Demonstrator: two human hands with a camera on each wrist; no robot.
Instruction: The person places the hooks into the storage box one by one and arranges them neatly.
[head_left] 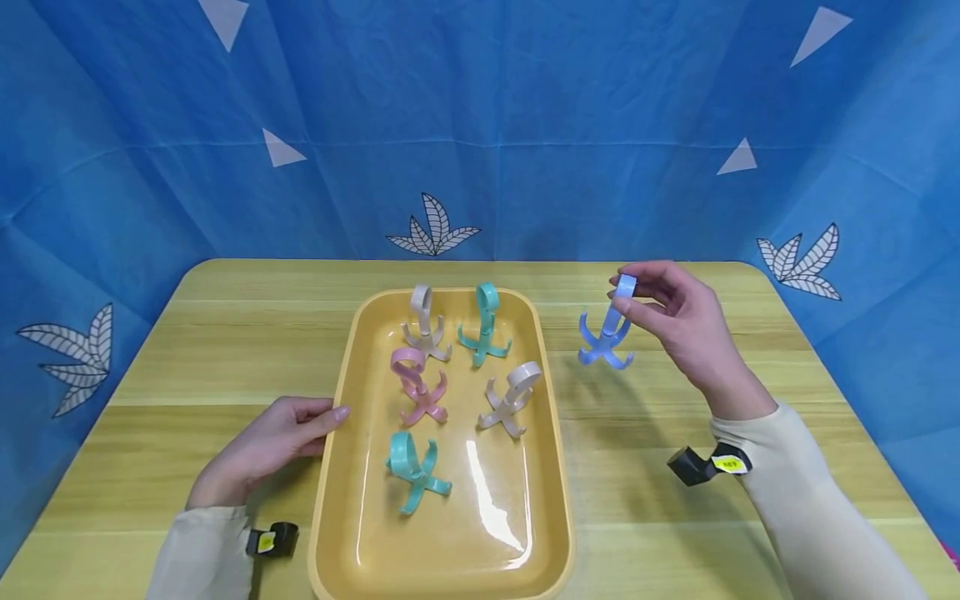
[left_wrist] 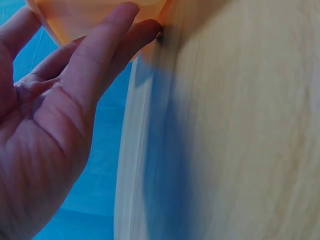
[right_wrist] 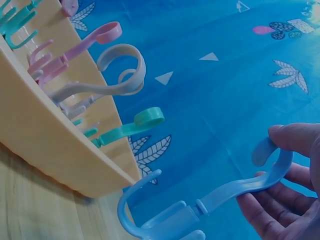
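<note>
A blue multi-prong hanging hook (head_left: 603, 340) hangs in the air right of the tray, its prongs downward. My right hand (head_left: 678, 321) pinches its curved top between thumb and fingers, which the right wrist view shows closely on the blue hook (right_wrist: 235, 190). On the left, my left hand (head_left: 277, 442) grips the rim of the yellow tray (head_left: 330, 500), thumb on top and fingers at the outer side. Inside the tray stand several similar hooks: a pink hook (head_left: 422, 392), a green hook (head_left: 416, 475) in front, another green hook (head_left: 486, 329) at the back, and two whitish hooks, one being (head_left: 508, 400).
The tray stands on a light wooden table (head_left: 225, 333). Behind the table hangs a blue cloth (head_left: 585, 125) with white triangles and leaf prints. A glossy reflection lies on the tray's front floor. Each wrist wears a small black camera, such as the right camera (head_left: 693, 467).
</note>
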